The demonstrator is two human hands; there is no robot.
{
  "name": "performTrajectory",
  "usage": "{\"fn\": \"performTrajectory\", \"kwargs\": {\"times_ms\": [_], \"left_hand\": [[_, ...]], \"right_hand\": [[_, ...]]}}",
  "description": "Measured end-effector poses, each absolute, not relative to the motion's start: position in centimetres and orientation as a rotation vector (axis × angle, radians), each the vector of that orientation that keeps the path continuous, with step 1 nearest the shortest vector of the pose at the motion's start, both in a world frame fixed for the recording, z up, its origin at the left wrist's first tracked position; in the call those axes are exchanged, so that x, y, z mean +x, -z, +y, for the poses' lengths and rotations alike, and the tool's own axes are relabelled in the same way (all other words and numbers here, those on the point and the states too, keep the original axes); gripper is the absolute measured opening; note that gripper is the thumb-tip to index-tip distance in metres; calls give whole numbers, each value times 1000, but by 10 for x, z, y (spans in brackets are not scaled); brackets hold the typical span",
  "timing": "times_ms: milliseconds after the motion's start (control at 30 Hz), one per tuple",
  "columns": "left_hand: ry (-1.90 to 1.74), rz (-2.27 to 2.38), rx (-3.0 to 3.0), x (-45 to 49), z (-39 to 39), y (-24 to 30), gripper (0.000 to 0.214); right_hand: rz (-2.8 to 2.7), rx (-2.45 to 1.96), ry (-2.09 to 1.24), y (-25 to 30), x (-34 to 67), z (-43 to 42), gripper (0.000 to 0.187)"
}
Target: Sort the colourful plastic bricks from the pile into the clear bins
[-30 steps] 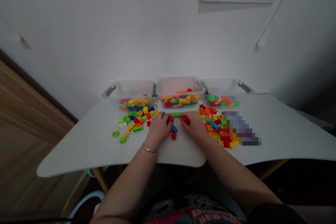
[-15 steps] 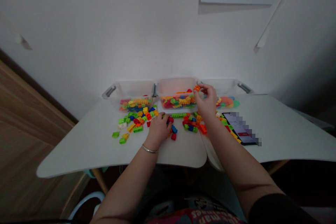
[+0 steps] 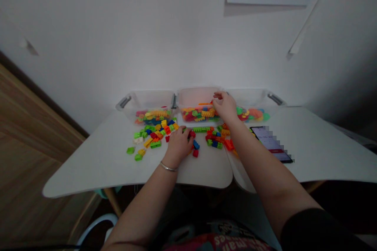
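My right hand (image 3: 225,106) reaches over the right rim of the middle clear bin (image 3: 198,95), fingers curled; whether it holds a piece is hidden. My left hand (image 3: 179,144) rests on the white table (image 3: 97,159) with its fingers curled over small red and blue bricks (image 3: 194,147). A green row of bricks (image 3: 202,129) lies just ahead of that hand. Loose coloured bricks (image 3: 151,135) are scattered to its left, and a small red, blue and green cluster (image 3: 215,140) lies under my right forearm.
Three clear bins stand along the wall: the left bin (image 3: 149,104) and the middle one hold mixed bricks, the right bin (image 3: 253,104) holds round pieces. A phone (image 3: 272,144) lies at the right. A chair rim (image 3: 97,223) shows below the table edge.
My right hand rose from the bricks on the table with an orange piece, held it by the bins, and now dips lower over the middle bin. The left hand stayed put.
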State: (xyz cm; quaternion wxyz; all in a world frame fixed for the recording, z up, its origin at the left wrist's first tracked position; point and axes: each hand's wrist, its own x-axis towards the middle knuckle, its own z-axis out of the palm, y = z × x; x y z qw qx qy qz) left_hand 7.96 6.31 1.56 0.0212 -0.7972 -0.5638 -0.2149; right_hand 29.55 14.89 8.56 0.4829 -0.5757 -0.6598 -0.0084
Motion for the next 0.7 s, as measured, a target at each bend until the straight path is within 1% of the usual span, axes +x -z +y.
{"fn": "performTrajectory", "kwargs": {"times_ms": [167, 300, 400, 500, 700], "left_hand": [[675, -1749, -2476, 79, 62, -16, 34], [686, -1733, -2478, 79, 63, -15, 34], [687, -1730, -2470, 79, 64, -14, 34], [682, -1724, -2471, 79, 64, -14, 34], [697, -1724, -2464, 80, 63, -15, 32]], "right_hand": [[-1633, -1354, -6, -88, 300, 142, 28], [-1600, -1175, 166, -84, 300, 121, 23], [-1590, -1084, 255, -71, 295, 98, 20], [-1671, -1090, 210, -48, 287, 78, 19], [-1966, -1239, 29, -8, 272, 57, 28]]}}
